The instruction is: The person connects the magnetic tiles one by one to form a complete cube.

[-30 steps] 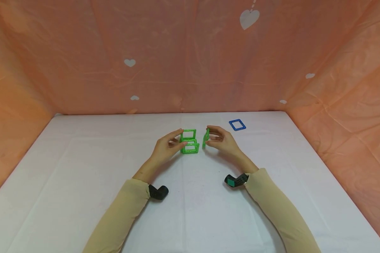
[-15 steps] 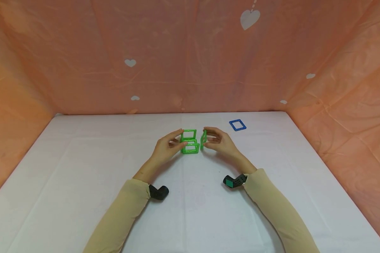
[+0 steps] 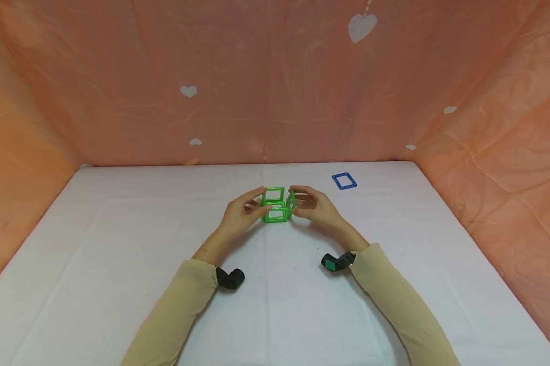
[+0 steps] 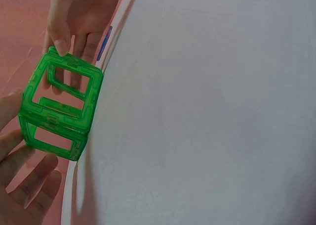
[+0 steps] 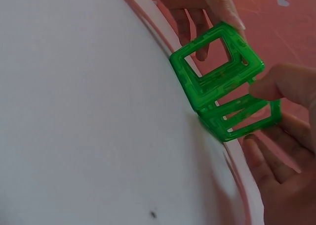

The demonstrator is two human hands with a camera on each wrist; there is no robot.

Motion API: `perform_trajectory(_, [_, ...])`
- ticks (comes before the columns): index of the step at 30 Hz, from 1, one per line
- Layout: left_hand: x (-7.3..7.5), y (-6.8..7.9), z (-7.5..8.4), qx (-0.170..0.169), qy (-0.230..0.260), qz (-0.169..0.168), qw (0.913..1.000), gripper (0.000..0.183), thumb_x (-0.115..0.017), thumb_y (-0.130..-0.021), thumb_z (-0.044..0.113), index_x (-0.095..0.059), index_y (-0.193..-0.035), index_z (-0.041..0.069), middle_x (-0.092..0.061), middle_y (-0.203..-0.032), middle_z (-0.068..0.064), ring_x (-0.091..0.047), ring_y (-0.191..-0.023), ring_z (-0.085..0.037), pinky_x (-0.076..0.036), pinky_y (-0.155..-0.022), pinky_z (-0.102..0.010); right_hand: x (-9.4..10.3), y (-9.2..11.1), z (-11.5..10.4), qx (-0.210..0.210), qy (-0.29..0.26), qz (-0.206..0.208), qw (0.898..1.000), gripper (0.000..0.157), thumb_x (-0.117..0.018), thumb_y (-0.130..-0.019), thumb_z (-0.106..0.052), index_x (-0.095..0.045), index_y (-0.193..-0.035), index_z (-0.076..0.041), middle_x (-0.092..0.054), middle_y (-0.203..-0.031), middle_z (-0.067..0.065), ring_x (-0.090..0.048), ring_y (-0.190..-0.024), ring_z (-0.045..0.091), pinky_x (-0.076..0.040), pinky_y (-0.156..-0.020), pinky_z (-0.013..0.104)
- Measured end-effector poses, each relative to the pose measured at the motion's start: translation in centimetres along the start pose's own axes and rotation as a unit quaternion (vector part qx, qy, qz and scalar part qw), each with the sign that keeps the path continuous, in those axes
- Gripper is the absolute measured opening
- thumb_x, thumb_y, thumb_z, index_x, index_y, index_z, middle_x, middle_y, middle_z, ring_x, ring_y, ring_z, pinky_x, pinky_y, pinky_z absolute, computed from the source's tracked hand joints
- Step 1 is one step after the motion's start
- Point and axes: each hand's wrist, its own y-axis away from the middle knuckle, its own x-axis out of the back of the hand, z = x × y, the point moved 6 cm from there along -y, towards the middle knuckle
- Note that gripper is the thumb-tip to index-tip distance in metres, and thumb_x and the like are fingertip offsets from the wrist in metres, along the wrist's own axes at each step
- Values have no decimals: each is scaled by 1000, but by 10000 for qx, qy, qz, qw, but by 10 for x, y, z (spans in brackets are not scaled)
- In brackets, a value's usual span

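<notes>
On the white table stands a box shape of green see-through magnetic tiles (image 3: 276,215), square frames joined at their edges. My left hand (image 3: 243,211) grips its left side, thumb at the front and fingertips at the upper back edge. At the right side my right hand (image 3: 318,207) pinches a green square tile (image 3: 291,201) between thumb and fingers. In the right wrist view this tile (image 5: 254,129) meets the box at its lower edge and leans outward at the top. The left wrist view shows the box's front tile (image 4: 59,94) close up. No top tile covers the box.
A blue square magnetic tile (image 3: 344,181) lies flat on the table (image 3: 165,305), back right of the hands. Orange cloth walls (image 3: 265,81) with white hearts rise behind and beside the table. Black wrist cameras (image 3: 229,278) sit on both cuffs.
My right hand has moved left, bringing its green tile from a gap beside the box to the box's right edge. My left hand and the blue tile stay put.
</notes>
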Motion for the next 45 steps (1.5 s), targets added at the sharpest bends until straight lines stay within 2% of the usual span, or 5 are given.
perform_trajectory(5, [0,0,0,22,9,-35,10000,53,-67,-91,21,-50,-140,10,-47,-146,-9,-61,-108,-31,-50,-92,-46,-2,-1,1,-132,-116,-182,9997,62,-65,-85,2,-40,-142,2,-42,-145,23,-52,-123,42,-50,-93,30])
perform_trajectory(16, [0,-1,-1,20,41,18,10000,52,-68,-90,20,-52,-138,10,-52,-140,-12,-62,-105,-33,-50,-92,-46,-3,-2,-1,-92,-189,-337,9992,62,-63,-86,4,-39,-143,2,-40,-146,22,-49,-126,41,-50,-93,28])
perform_trajectory(23, [1,-1,-2,26,24,-13,10000,51,-68,-90,20,-53,-138,11,-54,-139,-11,-61,-105,-33,-50,-92,-46,-4,-3,-1,-7,-70,-388,9992,61,-63,-87,2,-39,-143,0,-41,-144,23,-49,-127,41,-49,-97,39])
perform_trajectory(33, [4,-1,-4,108,187,-67,9997,52,-68,-90,21,-52,-138,12,-47,-145,-10,-50,-128,-32,-44,-103,-43,-7,-5,-2,-39,-98,-362,9993,63,-64,-86,3,-39,-144,-1,-44,-142,25,-47,-128,41,-43,-102,47])
perform_trajectory(45, [3,-1,-4,172,28,-91,9998,51,-67,-91,24,-53,-138,14,-50,-143,-9,-49,-127,-30,-41,-105,-44,-9,-6,-3,85,131,-528,9985,61,-61,-88,4,-38,-144,2,-47,-138,27,-49,-126,41,-42,-104,48])
